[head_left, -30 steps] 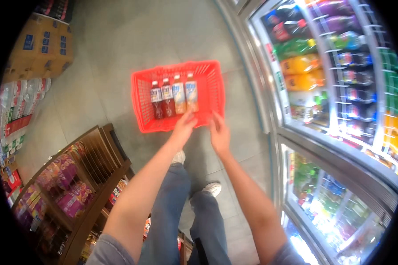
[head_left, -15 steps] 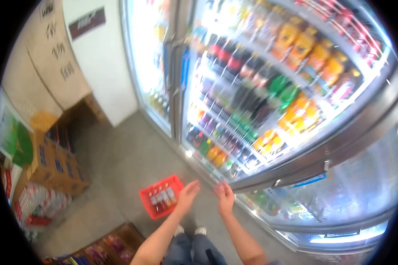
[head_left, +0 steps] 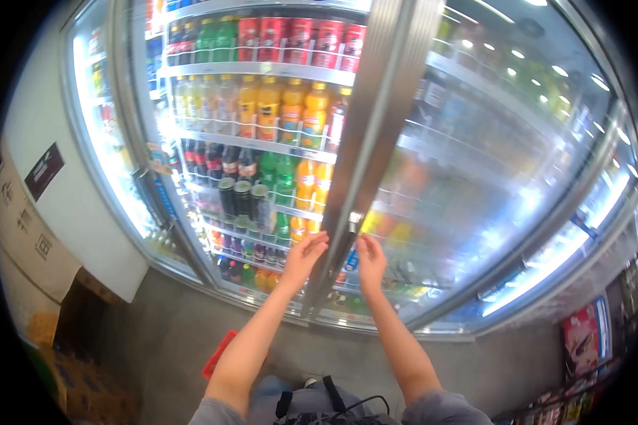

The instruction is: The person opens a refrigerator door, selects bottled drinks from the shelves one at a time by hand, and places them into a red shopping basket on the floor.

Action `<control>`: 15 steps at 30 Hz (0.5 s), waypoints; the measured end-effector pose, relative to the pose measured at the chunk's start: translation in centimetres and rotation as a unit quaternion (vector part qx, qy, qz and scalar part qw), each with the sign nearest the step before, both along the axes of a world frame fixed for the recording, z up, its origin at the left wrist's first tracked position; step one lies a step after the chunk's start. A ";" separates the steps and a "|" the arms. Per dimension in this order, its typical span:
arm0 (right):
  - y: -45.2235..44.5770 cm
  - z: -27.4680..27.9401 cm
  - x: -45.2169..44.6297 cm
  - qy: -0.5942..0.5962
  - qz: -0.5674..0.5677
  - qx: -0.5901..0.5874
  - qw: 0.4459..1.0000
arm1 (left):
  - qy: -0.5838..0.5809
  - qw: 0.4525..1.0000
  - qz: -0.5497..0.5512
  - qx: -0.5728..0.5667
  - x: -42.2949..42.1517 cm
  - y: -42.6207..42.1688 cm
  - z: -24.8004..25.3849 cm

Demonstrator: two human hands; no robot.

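Note:
My left hand [head_left: 304, 260] is raised in front of the glass-door drinks fridge [head_left: 354, 142], its fingers loosely bent and apart, holding nothing. Just right of the upright door frame, my right hand [head_left: 371, 261] is open and empty, fingers pointing up below a small door latch or handle [head_left: 354, 219]. Whether either hand touches the door cannot be made out. Behind the left glass are orange juice bottles [head_left: 269, 108], red cans [head_left: 301, 40], dark cans [head_left: 242, 198] and green bottles [head_left: 284, 170]. A red basket [head_left: 220, 354] on the floor is mostly hidden behind my left forearm.
Fogged glass [head_left: 461, 184] covers the fridge section on the right. Cardboard boxes [head_left: 32, 241] are stacked at the left beside a white panel [head_left: 85, 184]. A rack of packaged goods [head_left: 581, 389] stands at the lower right on the grey floor [head_left: 170, 326].
My view has swung up and to the right, facing the fridge doors squarely. Both hands now appear higher, in front of the doors. The basket has slipped mostly behind my left arm.

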State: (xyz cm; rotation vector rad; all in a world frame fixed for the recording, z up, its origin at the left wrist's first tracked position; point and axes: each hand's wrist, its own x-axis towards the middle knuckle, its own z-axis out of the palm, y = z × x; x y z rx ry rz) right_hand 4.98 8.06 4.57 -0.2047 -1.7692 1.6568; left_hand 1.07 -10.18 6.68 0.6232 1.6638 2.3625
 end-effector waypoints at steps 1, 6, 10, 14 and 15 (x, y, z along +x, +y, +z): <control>-0.3 0.9 0.2 -0.020 0.001 0.028 0.999 | 0.004 1.000 -0.013 0.011 -0.3 1.1 0.0; -2.4 2.7 -0.1 -0.053 -0.056 0.024 0.997 | 0.044 0.997 -0.051 -0.040 -1.5 2.8 2.0; -3.1 1.0 -2.3 -0.066 -0.151 0.091 0.982 | 0.027 0.995 -0.088 -0.040 -2.2 1.6 2.3; -4.1 0.1 -3.6 -0.099 -0.143 0.102 0.979 | 0.032 0.993 -0.104 -0.046 -2.5 -1.5 2.8; -4.1 0.2 -3.5 -0.101 -0.159 0.117 0.975 | 0.025 0.994 -0.098 -0.050 -2.4 -2.3 3.2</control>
